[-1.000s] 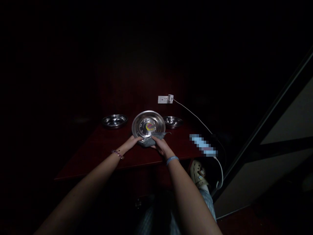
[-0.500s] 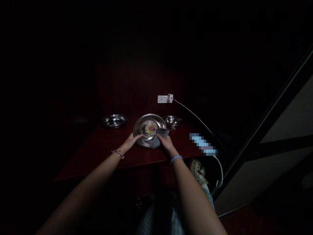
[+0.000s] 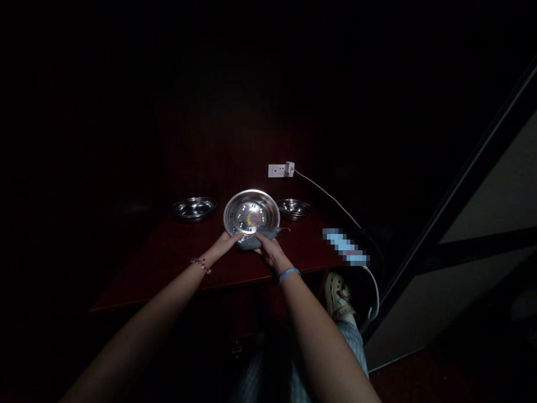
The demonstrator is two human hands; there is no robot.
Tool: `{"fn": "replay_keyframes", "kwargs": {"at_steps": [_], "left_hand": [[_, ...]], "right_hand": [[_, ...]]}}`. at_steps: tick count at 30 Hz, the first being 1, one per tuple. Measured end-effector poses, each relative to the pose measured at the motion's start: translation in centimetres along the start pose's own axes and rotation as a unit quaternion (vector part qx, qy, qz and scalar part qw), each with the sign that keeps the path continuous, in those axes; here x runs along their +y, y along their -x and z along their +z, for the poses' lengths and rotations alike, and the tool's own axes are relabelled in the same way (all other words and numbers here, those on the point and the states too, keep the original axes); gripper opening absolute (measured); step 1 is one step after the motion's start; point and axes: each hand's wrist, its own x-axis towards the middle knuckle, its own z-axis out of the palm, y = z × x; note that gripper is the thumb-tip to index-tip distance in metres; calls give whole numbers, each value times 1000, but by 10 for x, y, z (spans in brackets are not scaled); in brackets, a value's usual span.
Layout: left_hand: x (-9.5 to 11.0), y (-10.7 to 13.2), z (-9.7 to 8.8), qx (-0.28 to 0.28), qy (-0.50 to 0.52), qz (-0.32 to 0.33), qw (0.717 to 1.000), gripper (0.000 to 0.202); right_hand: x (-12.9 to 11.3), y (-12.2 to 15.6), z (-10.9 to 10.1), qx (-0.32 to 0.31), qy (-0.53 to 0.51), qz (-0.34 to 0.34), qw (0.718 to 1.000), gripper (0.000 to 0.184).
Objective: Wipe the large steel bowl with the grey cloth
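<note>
A shiny steel bowl [image 3: 250, 213] with a coloured sticker inside is tilted up toward me above a dark red table [image 3: 176, 252]. My left hand [image 3: 225, 244] grips its lower left rim. My right hand [image 3: 268, 250] presses a grey cloth [image 3: 257, 239] against the bowl's lower edge; the cloth's corner sticks out to the right. A bead bracelet is on my left wrist and a blue band on my right.
Two more steel bowls rest on the table, one at the left [image 3: 194, 208] and one at the right [image 3: 294, 208]. A white charger in a wall socket [image 3: 280, 169] trails a cable [image 3: 335, 201] to a device [image 3: 345, 246] at the table's right edge. A foot in a pale clog [image 3: 338, 295] is below.
The bowl tipped flatter half a second ago with the cloth up at its right side; now it is tilted up again and the cloth is back at the lower edge.
</note>
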Motion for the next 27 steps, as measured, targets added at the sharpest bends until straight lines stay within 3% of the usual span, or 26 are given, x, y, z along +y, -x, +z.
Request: {"fn": "replay_keyframes", "kwargs": {"at_steps": [7, 14, 17, 21, 27], "left_hand": [[2, -4, -5, 54, 29, -23, 998, 52], [-1, -6, -12, 105, 43, -39, 993, 52], [3, -3, -12, 78, 35, -34, 996, 56], [7, -2, -9, 49, 12, 37, 998, 69], [-4, -3, -6, -25, -55, 99, 993, 90]], "right_hand": [[-8, -3, -15, -49, 50, 11, 997, 14], [-10, -15, -29, -16, 127, -34, 991, 14], [-10, -17, -30, 11, 136, -47, 990, 12], [-9, -19, -28, 34, 114, -56, 991, 12], [-9, -15, -22, 62, 42, -35, 997, 15]]}}
